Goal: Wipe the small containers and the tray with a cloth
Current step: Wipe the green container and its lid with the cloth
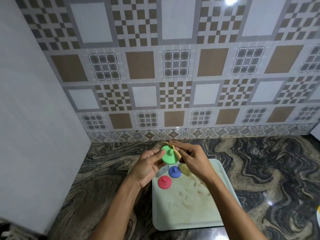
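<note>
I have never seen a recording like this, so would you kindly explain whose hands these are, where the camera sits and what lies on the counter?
There is no machine here: a person works with two bare hands, filmed by one wide-angle camera worn on the head, looking forward and down. The left hand holds a green container up in the air. The right hand holds a beige cloth against it. Below them a pale tray with brown smudges lies on the marbled counter. On the tray stand a red container, a blue container and a yellow container, partly hidden by the right hand.
</note>
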